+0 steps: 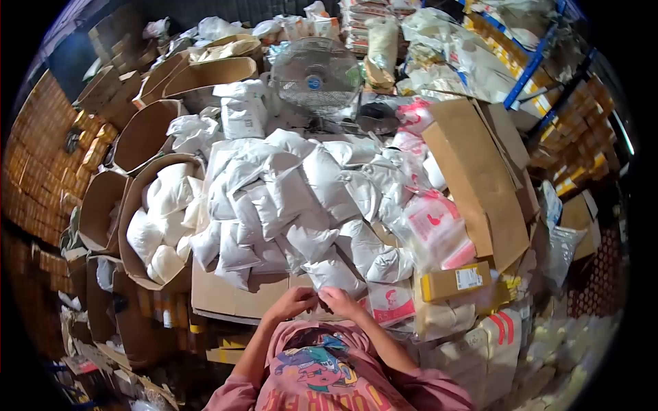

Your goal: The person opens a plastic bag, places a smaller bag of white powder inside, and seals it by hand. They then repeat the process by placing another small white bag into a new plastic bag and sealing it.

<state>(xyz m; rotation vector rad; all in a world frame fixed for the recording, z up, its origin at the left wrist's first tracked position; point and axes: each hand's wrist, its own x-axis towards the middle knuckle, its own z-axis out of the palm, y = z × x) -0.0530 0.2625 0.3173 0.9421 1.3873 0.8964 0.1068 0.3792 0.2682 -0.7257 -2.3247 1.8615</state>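
Observation:
Many filled white plastic bags (277, 195) lie heaped on a cardboard-covered table (223, 294). At the near edge of the heap, one plump white bag (334, 272) lies just in front of my hands. My left hand (295, 303) is closed in a pinch at this bag's near end. Close beside it, my right hand (341, 303) is also closed, with bent fingers at the same end. The bit of plastic between the fingertips is small and partly hidden. To the right of my right hand lies a flat bag with a red print (391, 301).
A large open carton (130, 257) with filled white bags stands left of the table. A fan (315, 75) stands behind the heap. On the right are clear bags with pink print (435, 222), tall cardboard sheets (473, 178) and a small brown box (456, 281).

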